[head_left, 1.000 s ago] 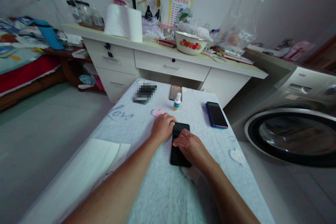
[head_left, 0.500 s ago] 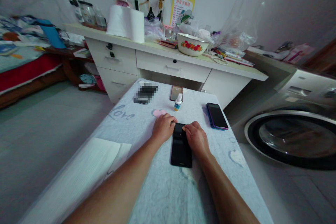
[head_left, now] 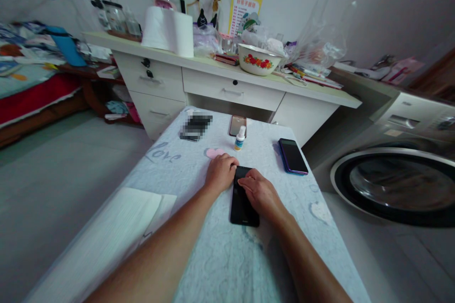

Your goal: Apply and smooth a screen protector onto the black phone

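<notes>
Head view: black phone (head_left: 244, 210) lay flat, screen up, on the cloth-covered counter (head_left: 220, 255), about mid-frame, long side running away from the person. Screen dark and glossy, corners rounded, small pale mark near the close end. Left hand (head_left: 222, 172) at its far left corner, fingers curled and close together, tips at the edge; couldn't tell if they pinched it. Right hand (head_left: 261, 191) over the far right part, fingers bunched, tips on or just above the screen; couldn't tell if they were fully closed or had anything small between them. That hand blocked part of the screen and right edge.

Around: small white-capped bottle (head_left: 240, 138) upright just beyond the phone, brown-edged flat item (head_left: 238, 125) right behind it. Pixelated dark item (head_left: 196, 126) at far left, second phone (head_left: 294, 156) with purple-blue edge off to the right, well apart. Pink heart (head_left: 214, 152) just past the left hand. Flowered bowl (head_left: 259, 60) and white paper roll (head_left: 167, 32) on the drawer unit (head_left: 232, 86) behind.
</notes>
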`<state>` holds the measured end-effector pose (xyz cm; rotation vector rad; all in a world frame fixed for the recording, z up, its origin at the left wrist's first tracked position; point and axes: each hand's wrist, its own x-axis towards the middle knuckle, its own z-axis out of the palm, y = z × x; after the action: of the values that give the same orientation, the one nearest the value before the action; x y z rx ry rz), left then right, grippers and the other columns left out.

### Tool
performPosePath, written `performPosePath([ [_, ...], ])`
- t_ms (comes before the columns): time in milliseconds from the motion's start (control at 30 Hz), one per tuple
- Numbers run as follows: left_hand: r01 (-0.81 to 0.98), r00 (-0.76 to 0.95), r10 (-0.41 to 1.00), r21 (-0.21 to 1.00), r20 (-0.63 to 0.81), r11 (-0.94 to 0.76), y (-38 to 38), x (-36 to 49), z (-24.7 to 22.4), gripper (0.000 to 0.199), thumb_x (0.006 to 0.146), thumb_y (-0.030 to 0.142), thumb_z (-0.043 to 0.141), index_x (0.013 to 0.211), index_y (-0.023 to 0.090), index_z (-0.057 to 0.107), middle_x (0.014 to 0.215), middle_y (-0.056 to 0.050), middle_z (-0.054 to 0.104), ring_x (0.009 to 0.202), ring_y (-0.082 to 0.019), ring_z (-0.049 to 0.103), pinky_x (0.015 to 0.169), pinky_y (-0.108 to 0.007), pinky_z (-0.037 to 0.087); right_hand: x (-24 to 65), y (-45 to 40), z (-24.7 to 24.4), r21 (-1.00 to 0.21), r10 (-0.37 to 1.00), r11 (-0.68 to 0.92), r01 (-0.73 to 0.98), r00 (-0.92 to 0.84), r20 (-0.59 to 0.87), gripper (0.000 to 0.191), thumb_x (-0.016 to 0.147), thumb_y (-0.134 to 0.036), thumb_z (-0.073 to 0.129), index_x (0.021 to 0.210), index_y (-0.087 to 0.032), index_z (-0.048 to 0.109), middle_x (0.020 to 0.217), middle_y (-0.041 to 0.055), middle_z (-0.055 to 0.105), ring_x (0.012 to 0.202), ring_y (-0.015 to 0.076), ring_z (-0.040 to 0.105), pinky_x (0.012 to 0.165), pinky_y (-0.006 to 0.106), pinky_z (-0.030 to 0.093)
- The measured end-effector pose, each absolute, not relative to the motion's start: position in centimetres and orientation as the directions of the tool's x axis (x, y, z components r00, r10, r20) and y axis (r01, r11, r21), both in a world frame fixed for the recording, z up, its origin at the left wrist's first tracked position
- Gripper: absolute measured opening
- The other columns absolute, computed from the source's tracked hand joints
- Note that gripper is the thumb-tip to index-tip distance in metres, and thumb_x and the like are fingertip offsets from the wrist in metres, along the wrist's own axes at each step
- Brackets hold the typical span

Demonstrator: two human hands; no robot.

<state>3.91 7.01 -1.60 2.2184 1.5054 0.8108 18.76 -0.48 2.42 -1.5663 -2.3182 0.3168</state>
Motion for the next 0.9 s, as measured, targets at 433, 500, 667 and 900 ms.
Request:
performPosePath([
  [433,0.736,0.279,0.925,0.562,0.258,-0.379,6.9,3.9,-1.3,0.015,0.080,0.015,0.055,0.084,0.023,0.068,0.093,-0.002,0.065,0.092,-0.018,0.057,0.087,-0.031,0.043,19.5,0.4,0.8,-0.338,0.955,0.257,0.905,-0.184,0.232,0.023,0.091,-0.018,0.048,0.093,-0.022,0.070,0.091,0.0057,0.059,0.076,0.0146,0.056,0.069,0.022,0.042],
  [500,0.737,0.282,0.923,0.557,0.262,-0.383,6.8,3.9,-1.2,0.015,0.080,0.015,0.055,0.083,0.022,0.067,0.092,-0.002,0.065,0.092,-0.018,0.057,0.086,-0.031,0.043,19.7,0.8,0.6,-0.331,0.962,0.187,0.925,-0.104,0.252,0.024,0.093,-0.020,0.046,0.092,-0.020,0.070,0.089,0.0061,0.059,0.075,0.0151,0.056,0.070,0.023,0.041],
  [667,0.744,0.273,0.927,0.553,0.259,-0.374,6.8,4.0,-1.1,0.014,0.081,0.015,0.055,0.083,0.022,0.067,0.092,-0.003,0.065,0.091,-0.018,0.057,0.086,-0.031,0.043,19.4,1.2,0.4,-0.321,0.963,0.118,0.940,-0.031,0.266,0.024,0.094,-0.021,0.044,0.092,-0.019,0.068,0.088,0.0064,0.059,0.077,0.0155,0.056,0.070,0.024,0.040],
  [900,0.748,0.278,0.922,0.542,0.268,-0.383,6.9,4.0,-1.3,0.015,0.081,0.015,0.055,0.085,0.022,0.067,0.093,-0.003,0.064,0.092,-0.018,0.057,0.086,-0.032,0.042,19.0,0.9,0.9,-0.375,0.954,0.269,0.887,-0.192,0.229,0.022,0.092,-0.016,0.047,0.094,-0.020,0.069,0.092,0.0053,0.059,0.082,0.0141,0.057,0.073,0.021,0.042],
])
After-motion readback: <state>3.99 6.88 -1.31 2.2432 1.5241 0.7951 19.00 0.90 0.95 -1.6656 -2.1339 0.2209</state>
